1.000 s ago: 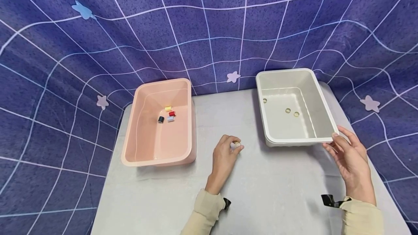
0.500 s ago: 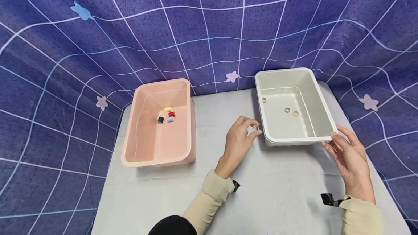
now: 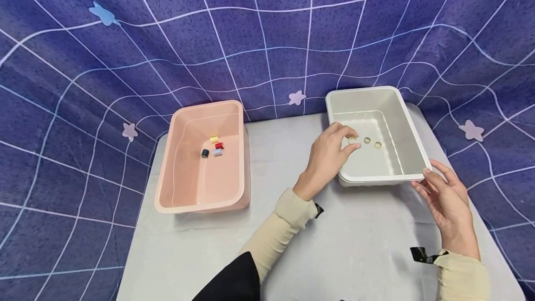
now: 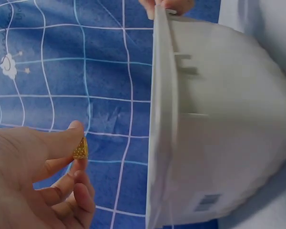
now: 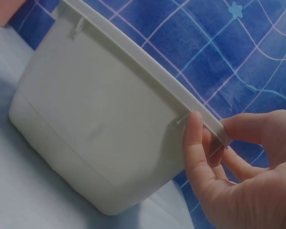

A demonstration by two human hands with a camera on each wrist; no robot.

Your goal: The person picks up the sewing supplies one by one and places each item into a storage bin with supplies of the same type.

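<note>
My left hand (image 3: pixel 328 156) pinches a gold ring (image 4: pixel 81 149) between thumb and fingertips. In the head view it is over the left side of the grey plastic bin (image 3: pixel 376 179); the ring's textured face shows in the left wrist view. Beneath it, on the bin's floor, lie one gold ring (image 3: pixel 367 140) and a second gold ring (image 3: pixel 378 145). At the bin's front right corner my right hand (image 3: pixel 449 199) grips the rim, thumb on top and fingers below, as the right wrist view shows.
A pink bin (image 3: pixel 244 152) stands on the left of the pale table (image 3: pixel 288 152). Inside are a yellow thread spool (image 3: pixel 214 139), a red spool (image 3: pixel 219 145), a light blue spool (image 3: pixel 217 152) and a black spool (image 3: pixel 205 153). Behind hangs a blue grid-patterned cloth (image 3: pixel 188 36).
My left hand has carried the ring rightward from the table between the bins to over the grey bin, covering the ring at its left side. My right hand stays on the rim.
</note>
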